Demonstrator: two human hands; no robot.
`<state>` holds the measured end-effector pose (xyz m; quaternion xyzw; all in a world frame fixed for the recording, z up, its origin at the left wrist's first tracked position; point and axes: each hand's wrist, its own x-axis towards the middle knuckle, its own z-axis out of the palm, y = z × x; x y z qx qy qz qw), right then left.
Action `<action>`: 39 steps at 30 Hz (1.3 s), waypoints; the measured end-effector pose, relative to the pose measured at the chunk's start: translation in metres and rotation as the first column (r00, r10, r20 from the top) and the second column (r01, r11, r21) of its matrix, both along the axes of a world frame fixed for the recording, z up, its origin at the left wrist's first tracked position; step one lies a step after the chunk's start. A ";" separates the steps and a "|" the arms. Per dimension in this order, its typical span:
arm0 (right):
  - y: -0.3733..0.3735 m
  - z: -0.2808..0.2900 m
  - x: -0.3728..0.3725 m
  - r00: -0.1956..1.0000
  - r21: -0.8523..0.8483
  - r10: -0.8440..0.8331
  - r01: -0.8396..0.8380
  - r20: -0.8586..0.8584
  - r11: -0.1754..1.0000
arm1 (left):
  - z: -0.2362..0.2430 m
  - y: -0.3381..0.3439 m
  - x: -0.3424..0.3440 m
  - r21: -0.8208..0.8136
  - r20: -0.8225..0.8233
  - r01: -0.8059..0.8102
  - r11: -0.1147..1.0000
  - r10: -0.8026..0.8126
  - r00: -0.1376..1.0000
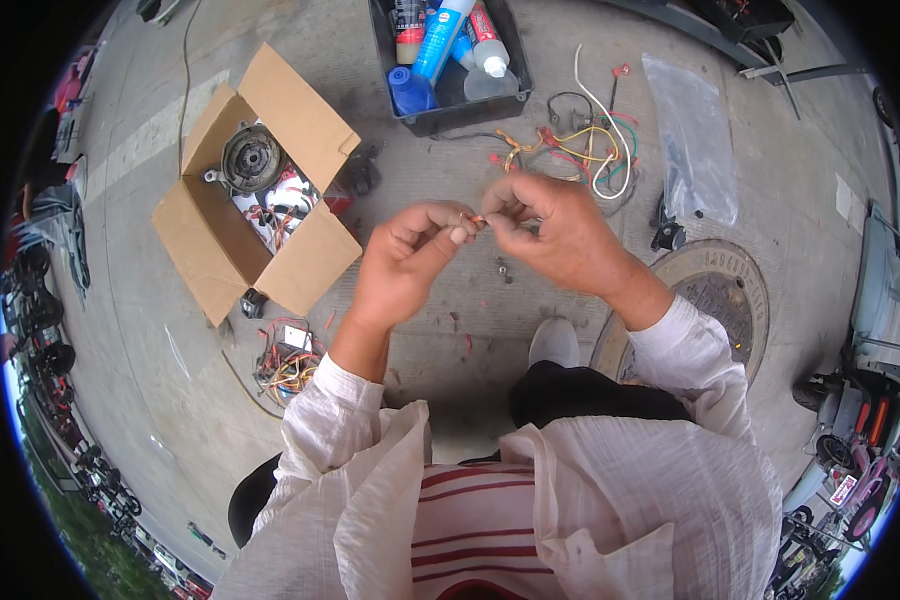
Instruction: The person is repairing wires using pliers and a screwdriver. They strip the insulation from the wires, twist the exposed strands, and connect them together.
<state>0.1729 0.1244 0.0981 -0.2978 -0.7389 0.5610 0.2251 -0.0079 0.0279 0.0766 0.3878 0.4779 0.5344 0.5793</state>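
Observation:
My left hand pinches a small orange-red piece that looks like a short wire end, with a thin shiny strand at its tip. My right hand is closed on the same piece from the right, thumb and fingertips nearly meeting the left ones. Small dark metal bits and red scraps lie on the ground below. Just beyond my right hand is a loose tangle of coloured wires with connectors.
Left, an open cardboard box holds a round metal part; a wire bundle lies below it. Ahead is a black bin of bottles. Right are a clear plastic bag and a manhole cover. Scooters line the edges.

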 end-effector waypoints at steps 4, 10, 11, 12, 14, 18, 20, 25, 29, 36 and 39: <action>0.002 0.003 0.001 1.000 0.131 0.012 -0.010 -0.021 0.991 | 0.002 0.000 0.000 -0.015 0.004 0.026 1.000 -0.026 1.000; 0.004 0.007 0.003 0.996 0.273 0.078 -0.089 0.049 0.958 | 0.005 -0.002 -0.005 -0.073 -0.068 0.086 0.994 -0.091 0.994; 0.004 0.007 0.004 0.994 0.294 0.089 -0.105 0.067 0.950 | 0.004 -0.002 -0.006 -0.081 -0.064 0.096 0.992 -0.101 0.993; 0.005 0.008 0.004 0.990 0.321 0.106 -0.131 0.093 0.938 | 0.004 -0.002 -0.007 -0.089 -0.060 0.106 0.990 -0.112 0.992; 0.005 0.010 0.004 0.980 0.371 0.137 -0.183 0.148 0.910 | 0.003 -0.002 -0.008 -0.102 -0.057 0.126 0.987 -0.132 0.990; 0.005 0.011 0.004 0.968 0.406 0.196 -0.243 0.155 0.881 | 0.002 -0.003 -0.012 -0.119 -0.061 0.172 0.978 -0.180 0.982; 0.005 0.011 0.004 0.958 0.402 0.238 -0.283 0.159 0.871 | 0.000 -0.003 -0.012 -0.125 -0.030 0.182 0.975 -0.187 0.982; 0.000 0.008 0.002 0.956 0.451 0.214 -0.284 0.201 0.846 | 0.002 -0.002 -0.014 -0.154 0.028 0.176 0.972 -0.174 0.984; -0.001 0.004 0.001 0.951 0.466 0.213 -0.297 0.225 0.833 | 0.000 -0.001 -0.014 -0.163 0.032 0.165 0.973 -0.162 0.986; -0.003 -0.002 -0.001 0.948 0.455 0.212 -0.300 0.236 0.839 | -0.006 -0.002 -0.015 -0.165 0.011 0.176 0.970 -0.177 0.984; -0.003 -0.005 -0.002 0.948 0.457 0.209 -0.299 0.239 0.837 | -0.009 -0.003 -0.017 -0.166 0.004 0.183 0.969 -0.185 0.983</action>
